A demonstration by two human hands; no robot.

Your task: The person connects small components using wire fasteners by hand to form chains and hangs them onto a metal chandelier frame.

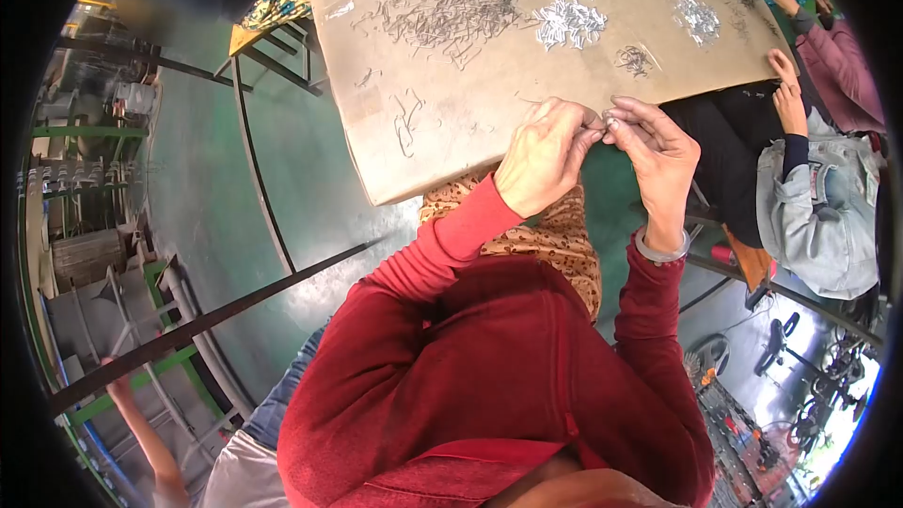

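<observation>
My left hand (pixel 547 155) is closed in a pinch just past the near edge of the cardboard-topped table (pixel 451 132). Opposite it, my right hand (pixel 658 146) pinches with thumb and index finger, and the fingertips of both hands meet. Whatever small piece they hold is too small and covered to name. Beyond the hands lie a small cluster of bent wire pieces (pixel 634 60) and a pile of short silvery pieces (pixel 570 21). A few loose bent wires (pixel 406 122) are on the left part of the table.
Dark thin wire pieces (pixel 442 5) spread over the far table, heaped at the back. Another silvery pile (pixel 698 21) lies farther right. A person in a light denim jacket (pixel 818 207) sits close on the right, hands by the table edge. A metal-legged stool (pixel 273 38) stands left.
</observation>
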